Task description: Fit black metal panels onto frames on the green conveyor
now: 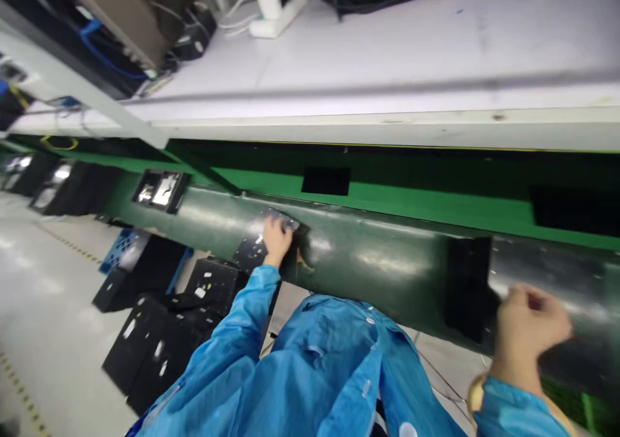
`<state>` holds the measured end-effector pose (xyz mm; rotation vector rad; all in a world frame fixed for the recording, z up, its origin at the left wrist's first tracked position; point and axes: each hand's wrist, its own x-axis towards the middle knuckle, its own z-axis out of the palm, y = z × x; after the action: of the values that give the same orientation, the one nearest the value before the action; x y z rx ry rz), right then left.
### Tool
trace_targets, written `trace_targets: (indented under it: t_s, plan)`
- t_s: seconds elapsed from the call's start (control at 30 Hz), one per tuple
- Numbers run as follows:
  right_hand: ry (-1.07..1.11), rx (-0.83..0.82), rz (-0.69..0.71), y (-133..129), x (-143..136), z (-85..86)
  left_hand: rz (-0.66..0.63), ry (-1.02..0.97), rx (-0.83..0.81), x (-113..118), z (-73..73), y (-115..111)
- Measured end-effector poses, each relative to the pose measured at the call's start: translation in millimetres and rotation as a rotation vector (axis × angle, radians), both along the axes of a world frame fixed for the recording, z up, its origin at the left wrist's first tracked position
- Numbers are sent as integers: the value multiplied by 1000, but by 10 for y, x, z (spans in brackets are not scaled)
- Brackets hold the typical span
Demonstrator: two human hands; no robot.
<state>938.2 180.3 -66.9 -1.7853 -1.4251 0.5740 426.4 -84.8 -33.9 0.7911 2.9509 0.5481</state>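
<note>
Left hand (pixel 277 238), blue smock sleeve, lies fingers spread on a flat black speckled panel (pixel 259 246) at the rounded edge of the glossy dark-green conveyor belt (pixel 378 256); whether it clasps the panel, cannot tell. Right hand (pixel 530 334), blurred, at 4 o'clock, fingers curled against the belt edge beside a black block (pixel 467 288); grip unclear. Matte white bench top (pixel 436 43) at 12 o'clock carries a white power strip (pixel 276 14). Black crates (pixel 155 340) stacked on the pale floor at 8 o'clock.
</note>
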Motion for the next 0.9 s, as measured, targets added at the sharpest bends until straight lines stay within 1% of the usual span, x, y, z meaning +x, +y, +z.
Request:
trace_targets:
  t_s: [0.03, 0.07, 0.1, 0.13, 0.17, 0.2, 0.23, 0.27, 0.3, 0.33, 0.37, 0.4, 0.47, 0.5, 0.57, 0.63, 0.67, 0.73, 0.8, 0.83, 0.87, 0.9]
  plan:
    - [93, -46, 108, -131, -416, -9, 165, 6, -87, -363, 6, -297]
    - [195, -135, 264, -303, -881, -4, 269, -34, -150, -646, -13, -548]
    - [288, -252, 407, -508, -1374, 7, 326, -77, -189, -848, -54, -742]
    - [355, -428, 559, -737, -1871, 18, 341, -112, -205, -973, -112, -876]
    - [415, -613, 682, -976, -2348, 23, 329, -123, -203, -1031, -178, -953]
    - [468, -767, 797, -1215, -2787, 17, 310, -105, -193, -1032, -242, -981]
    - [491, -893, 877, -1443, -3173, 2, 298, -70, -181, -990, -297, -971]
    - [497, -992, 923, -1651, -3497, -21, 290, -36, -170, -917, -340, -935]
    - [514, -1064, 962, -1832, -3753, -52, 283, -13, -161, -824, -369, -881]
    - [532, -1109, 981, -1977, -3941, -87, 274, 0, -150, -719, -384, -816]
    - [550, -1114, 967, -2080, -4062, -126, 264, 1, -137, -610, -388, -743]
    - [567, -1081, 929, -2138, -4117, -168, 249, -9, -123, -497, -383, -665]
    - [581, -929, 814, -2119, -4055, -246, 194, -53, -80, -266, -360, -488]
    - [580, -832, 757, -2048, -3950, -275, 157, -85, -52, -145, -351, -389]
    - [570, -666, 683, -1827, -3646, -289, 65, -167, 30, 117, -362, -169]
    - [533, -541, 633, -1576, -3299, -227, -30, -297, 151, 407, -428, 73]
    - [495, -490, 612, -1468, -3141, -170, -67, -403, 220, 559, -483, 193]
    - [375, -415, 599, -1329, -2902, -33, -98, -701, 355, 858, -619, 407]
    - [229, -389, 613, -1309, -2794, 88, -87, -1006, 470, 1112, -751, 559]
    - [163, -391, 618, -1334, -2787, 128, -87, -1109, 519, 1209, -799, 606]
    - [112, -400, 622, -1374, -2805, 150, -101, -1165, 554, 1281, -830, 636]
    - [80, -410, 621, -1422, -2837, 154, -113, -1159, 569, 1328, -840, 650]
